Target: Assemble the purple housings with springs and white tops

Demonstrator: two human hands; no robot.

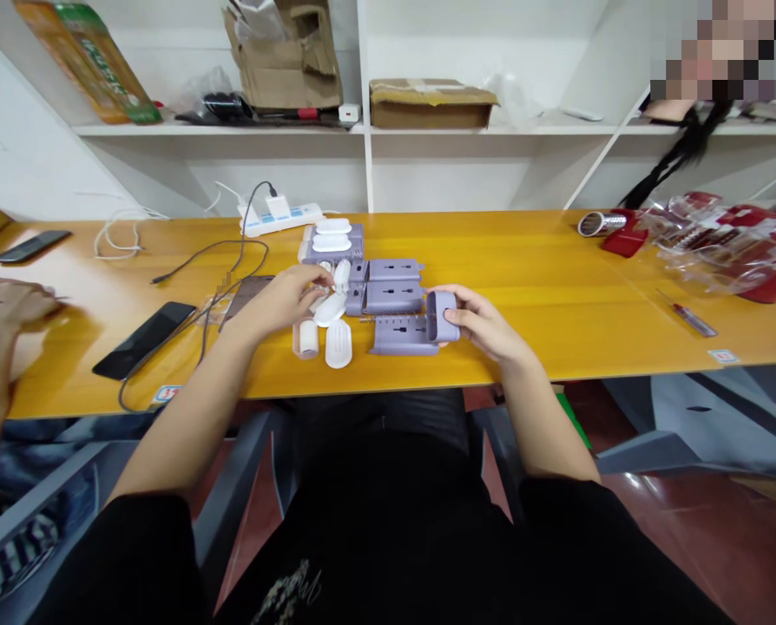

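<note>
My right hand (483, 323) grips a hollow purple plastic holder (443, 316), its open end facing left. Curled among the small white parts is my left hand (290, 295); whatever its fingertips pinch is too small to make out. Beside those fingers lie a white oval part (330, 309) and a ribbed white oval tray (338, 344). A white roll-shaped piece (306, 338) rests below the left hand. Purple flat panels with small slots (393, 296) lie between my hands, one (401, 336) partly behind the holder. Two white oval pieces (332, 242) sit on a purple part behind.
A white power strip (284, 220) with cables stands at the back. A black phone (144, 340) lies to the left, near another person's hand (14, 299). Clear plastic and red items (720, 239) are piled at right, with a screwdriver (691, 317) in front. Shelves hold a cardboard box (432, 106).
</note>
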